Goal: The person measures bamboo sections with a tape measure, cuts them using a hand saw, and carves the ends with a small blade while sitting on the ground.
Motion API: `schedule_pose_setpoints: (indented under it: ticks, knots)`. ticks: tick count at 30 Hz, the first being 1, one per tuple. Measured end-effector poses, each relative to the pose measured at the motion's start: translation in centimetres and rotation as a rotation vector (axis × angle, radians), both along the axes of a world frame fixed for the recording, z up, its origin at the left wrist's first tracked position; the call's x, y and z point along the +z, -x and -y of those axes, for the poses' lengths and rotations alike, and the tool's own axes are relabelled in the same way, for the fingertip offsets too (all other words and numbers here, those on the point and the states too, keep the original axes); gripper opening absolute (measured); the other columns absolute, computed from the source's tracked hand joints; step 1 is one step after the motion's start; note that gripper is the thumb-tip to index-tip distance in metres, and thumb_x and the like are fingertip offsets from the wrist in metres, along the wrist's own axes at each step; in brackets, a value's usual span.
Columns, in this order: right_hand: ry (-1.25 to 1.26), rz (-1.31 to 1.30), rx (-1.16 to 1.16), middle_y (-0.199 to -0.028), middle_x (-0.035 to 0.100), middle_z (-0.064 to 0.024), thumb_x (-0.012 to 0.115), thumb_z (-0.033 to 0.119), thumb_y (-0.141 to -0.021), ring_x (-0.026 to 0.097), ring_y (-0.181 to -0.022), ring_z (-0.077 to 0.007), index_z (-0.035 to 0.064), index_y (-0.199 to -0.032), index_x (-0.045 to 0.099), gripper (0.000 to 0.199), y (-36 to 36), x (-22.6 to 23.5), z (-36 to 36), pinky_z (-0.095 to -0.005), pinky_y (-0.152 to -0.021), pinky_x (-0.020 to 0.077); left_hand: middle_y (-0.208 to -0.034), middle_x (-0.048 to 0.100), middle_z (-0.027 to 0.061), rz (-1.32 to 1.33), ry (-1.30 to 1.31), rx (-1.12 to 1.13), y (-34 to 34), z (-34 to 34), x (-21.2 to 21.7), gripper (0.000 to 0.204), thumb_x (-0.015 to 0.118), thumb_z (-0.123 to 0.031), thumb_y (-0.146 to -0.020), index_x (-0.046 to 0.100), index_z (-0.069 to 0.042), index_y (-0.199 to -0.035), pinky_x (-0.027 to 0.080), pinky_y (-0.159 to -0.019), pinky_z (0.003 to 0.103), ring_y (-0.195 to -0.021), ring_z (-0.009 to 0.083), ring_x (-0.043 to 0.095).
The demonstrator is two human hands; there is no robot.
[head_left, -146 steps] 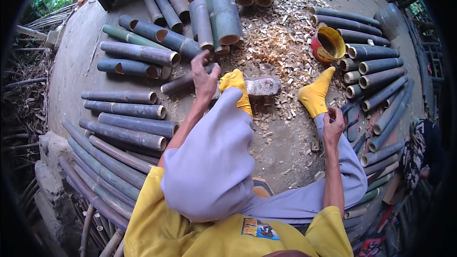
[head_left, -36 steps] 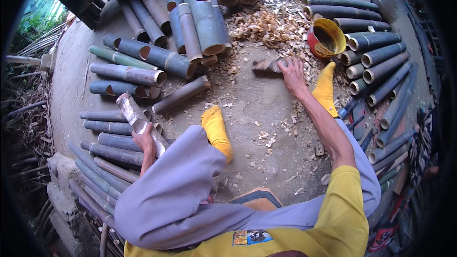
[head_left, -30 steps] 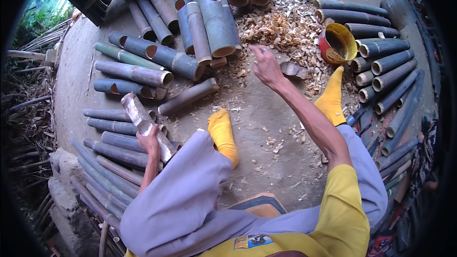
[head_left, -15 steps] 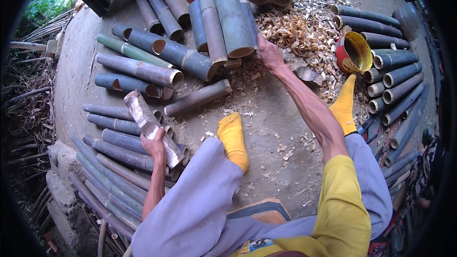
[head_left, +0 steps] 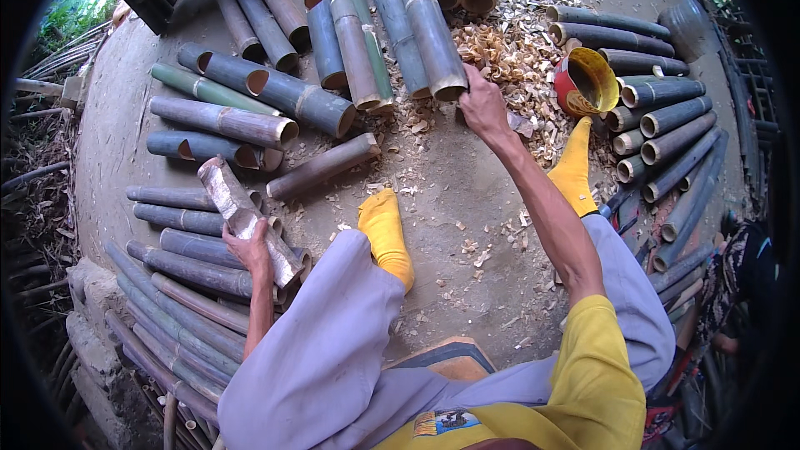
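My left hand (head_left: pixel 250 243) is closed around a thick, pale wooden billet (head_left: pixel 221 183) with a hollow cut into its middle, held slanting above a row of bamboo tubes. Reaching forward, my right hand (head_left: pixel 485 108) grips the near end of a long dark bamboo tube (head_left: pixel 429 29); its fingertips are partly hidden by the tube's rim. Just left of that tube lies another bamboo tube (head_left: pixel 387 12). Beyond it are a thin green tube (head_left: pixel 371 58) and a short brownish tube (head_left: pixel 350 50). A loose brown bamboo piece (head_left: pixel 325 167) lies between my hands.
Notched bamboo tubes (head_left: pixel 296 96) lie at the left. Curled shavings (head_left: pixel 512 62) cover the ground behind my right hand. A red and yellow tin (head_left: pixel 573 92) stands beside my right foot (head_left: pixel 571 167); stacked tubes (head_left: pixel 667 150) lie further right. My left foot (head_left: pixel 383 233) wears a yellow sock.
The bamboo tube at my right hand no longer shows the opening in its side. My right hand now holds its end, and more of the green tube shows. The whole view has shifted slightly.
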State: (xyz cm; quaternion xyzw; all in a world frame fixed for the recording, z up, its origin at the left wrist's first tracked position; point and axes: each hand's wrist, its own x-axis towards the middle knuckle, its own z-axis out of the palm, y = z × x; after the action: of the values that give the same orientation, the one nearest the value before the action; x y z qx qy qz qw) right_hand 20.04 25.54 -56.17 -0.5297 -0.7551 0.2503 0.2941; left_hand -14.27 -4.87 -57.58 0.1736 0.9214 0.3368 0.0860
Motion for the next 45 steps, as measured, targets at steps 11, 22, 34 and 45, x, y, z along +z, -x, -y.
schedule_pose_setpoints:
  ticks: [11,22,34,45]
  knots:
    - [-0.505,0.148,0.1,-0.096,0.059,-0.0171,0.062,0.003,-0.068,0.052,-0.091,-0.0257,0.0058,-0.106,0.059,0.038,7.0,1.9,1.9,-0.0403,-0.076,0.0414,-0.126,0.04,0.0223,-0.025,-0.103,-0.037,1.1,1.4,-0.8,0.089,0.079,-0.029,-0.064,0.033,0.005,-0.131,0.028,-0.102,0.04,-0.118,0.0324,0.038]
    - [-0.121,0.474,0.367,-0.094,0.057,-0.0239,0.054,-0.003,-0.075,0.059,-0.079,-0.0299,-0.0041,-0.104,0.054,0.029,10.8,0.9,2.5,-0.0434,-0.068,0.0513,-0.128,0.038,0.0238,-0.015,-0.067,-0.014,0.2,1.1,0.4,0.09,0.079,-0.029,-0.065,0.03,0.006,-0.132,0.027,-0.102,0.041,-0.119,0.0342,0.036]
    - [-0.094,0.434,0.238,-0.099,0.055,-0.03,0.052,-0.002,-0.077,0.064,-0.075,-0.0416,-0.0064,-0.133,0.03,0.06,12.1,-5.7,2.2,-0.0452,-0.062,0.0544,-0.127,0.037,0.02,0.018,-0.099,-0.034,0.5,0.8,-0.4,0.088,0.079,-0.028,-0.067,0.029,0.003,-0.133,0.027,-0.102,0.039,-0.119,0.0293,0.036]
    - [0.532,-0.585,0.097,-0.097,0.06,-0.0233,0.039,-0.011,-0.075,0.065,-0.068,-0.023,-0.0015,-0.135,0.029,0.062,6.5,5.8,12.5,-0.0333,-0.059,0.0565,-0.12,0.046,0.0159,0.204,-0.435,-0.424,-1.9,-4.0,5.8,0.056,0.065,-0.017,-0.082,0.039,0.0,-0.129,0.045,-0.084,0.03,-0.102,0.0218,0.049]
